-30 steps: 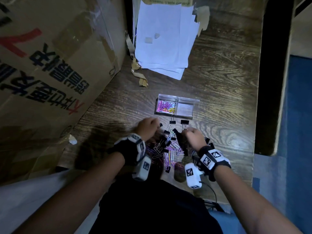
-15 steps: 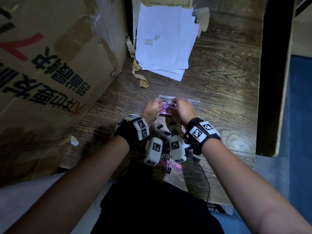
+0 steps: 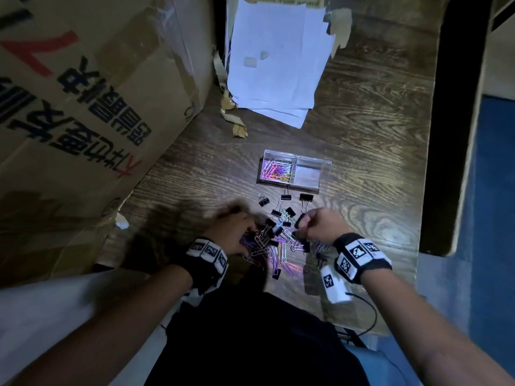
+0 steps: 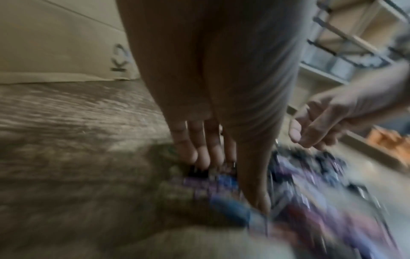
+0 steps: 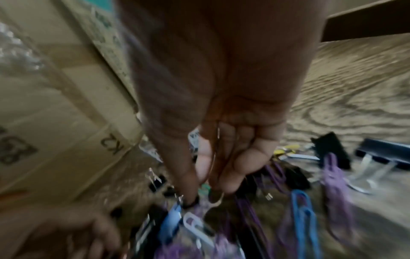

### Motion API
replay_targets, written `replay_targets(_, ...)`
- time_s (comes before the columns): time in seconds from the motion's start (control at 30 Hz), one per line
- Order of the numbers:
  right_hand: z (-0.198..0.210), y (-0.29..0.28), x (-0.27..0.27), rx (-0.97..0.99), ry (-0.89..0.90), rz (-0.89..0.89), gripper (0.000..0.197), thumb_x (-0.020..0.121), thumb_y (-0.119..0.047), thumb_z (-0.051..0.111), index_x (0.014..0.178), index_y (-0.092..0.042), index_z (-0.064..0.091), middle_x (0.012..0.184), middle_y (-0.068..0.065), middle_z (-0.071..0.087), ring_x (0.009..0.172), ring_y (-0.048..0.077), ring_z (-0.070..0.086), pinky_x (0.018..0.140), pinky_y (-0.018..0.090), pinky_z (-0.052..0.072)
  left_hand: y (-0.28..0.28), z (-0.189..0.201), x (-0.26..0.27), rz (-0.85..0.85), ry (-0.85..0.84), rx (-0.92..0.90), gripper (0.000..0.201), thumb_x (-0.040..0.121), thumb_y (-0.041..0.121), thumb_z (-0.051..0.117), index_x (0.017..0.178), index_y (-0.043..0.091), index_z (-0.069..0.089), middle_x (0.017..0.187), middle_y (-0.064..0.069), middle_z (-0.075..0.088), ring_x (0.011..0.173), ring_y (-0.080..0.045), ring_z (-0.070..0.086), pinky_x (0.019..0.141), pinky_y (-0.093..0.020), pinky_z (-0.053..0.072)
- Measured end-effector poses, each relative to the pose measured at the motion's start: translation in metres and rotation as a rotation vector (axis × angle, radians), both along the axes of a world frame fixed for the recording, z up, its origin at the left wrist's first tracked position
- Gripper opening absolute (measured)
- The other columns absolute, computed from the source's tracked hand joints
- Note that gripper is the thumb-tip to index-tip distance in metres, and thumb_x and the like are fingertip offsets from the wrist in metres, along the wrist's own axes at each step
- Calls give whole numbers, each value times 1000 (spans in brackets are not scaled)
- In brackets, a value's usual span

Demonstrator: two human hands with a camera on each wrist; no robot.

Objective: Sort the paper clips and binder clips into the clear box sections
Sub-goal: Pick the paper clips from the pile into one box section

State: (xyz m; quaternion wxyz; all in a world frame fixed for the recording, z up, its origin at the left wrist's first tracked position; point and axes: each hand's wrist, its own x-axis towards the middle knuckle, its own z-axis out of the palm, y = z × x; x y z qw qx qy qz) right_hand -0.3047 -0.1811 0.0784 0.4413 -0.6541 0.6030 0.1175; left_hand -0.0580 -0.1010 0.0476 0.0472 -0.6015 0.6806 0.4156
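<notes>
Right grip: the right hand [image 5: 221,108] has its fingers curled and pinched with the thumb around thin wire, apparently a paper clip, just over the pile [image 3: 276,243].
Left grip: the left hand [image 4: 213,87] reaches down with fingers nearly straight, fingertips [image 4: 199,157] touching clips at the pile's left edge; the blur hides whether anything is pinched.
Pile: mixed purple, blue, pink and white paper clips with black binder clips [image 3: 281,215], loose on the desk [image 3: 376,162] between the two hands.
Box: the clear box [image 3: 295,169] sits on the desk just beyond the pile; its left section holds coloured paper clips, its right section looks bare.
Around: a cardboard carton [image 3: 83,93] at the left, a stack of white paper [image 3: 276,57] beyond the box.
</notes>
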Motion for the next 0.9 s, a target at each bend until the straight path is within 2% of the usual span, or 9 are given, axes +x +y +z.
replay_targets(0.1,-18,20,2,30,3,80,28,62,-25,86,81,-20,66,70,-2,68,67,16,65,65,22,52,7,-2,-9,-37,-66,-62,52,55,21,85,99,21,58,113,0,54,105,-21,55,88,-35,46)
replay_targets(0.17,-26,28,5,-66,3,77,19,68,-23,80,76,-23,63,76,2,68,74,22,66,72,28,53,5,-1,-11,-4,-74,-82,40,61,17,82,94,18,60,109,-2,56,104,-22,56,86,-34,45)
replay_targets(0.27,-30,34,6,-157,4,87,4,80,-19,65,77,-17,66,82,8,66,76,24,62,69,23,43,5,-4,-11,30,-75,-98,27,67,16,79,87,16,61,102,-3,58,98,-24,59,82,-32,46)
replay_targets(0.37,-33,38,4,-198,-16,44,12,81,-18,56,73,-14,65,78,11,67,71,26,62,69,28,51,7,-7,-6,133,-13,-85,22,73,14,75,91,15,63,100,-3,62,94,-23,59,77,-24,40)
replay_targets(0.53,-31,38,-3,-241,-103,-177,11,74,-16,64,69,-13,55,65,3,62,63,21,57,62,29,46,13,-12,2,326,30,-121,16,82,18,65,96,21,60,88,-6,69,85,-25,64,75,-34,51)
replay_targets(0.63,-27,39,-3,-205,-222,-411,12,72,-10,69,75,-9,58,65,1,59,58,15,52,60,26,43,14,-13,5,428,128,-167,31,81,4,61,107,19,65,79,-4,73,74,-14,64,74,-28,50)
replay_targets(0.7,-30,39,-3,-154,-311,-527,14,70,-13,68,81,-18,61,67,1,60,59,15,54,63,29,47,12,-12,5,509,228,-164,33,81,-4,54,106,15,66,74,-5,72,63,-4,62,68,-25,52)
replay_targets(0.8,-35,37,0,-96,-305,-506,10,74,-20,63,81,-27,65,68,3,66,61,21,60,65,37,54,5,-6,3,700,293,-155,20,83,12,56,99,20,63,75,-3,71,56,1,62,57,-19,49)
replay_targets(0.9,-35,36,5,-59,-242,-442,19,83,-12,57,70,-23,65,65,-1,65,59,20,58,60,29,47,-4,-3,4,731,243,-228,21,78,29,60,98,22,62,80,4,68,63,-2,59,55,-9,42)
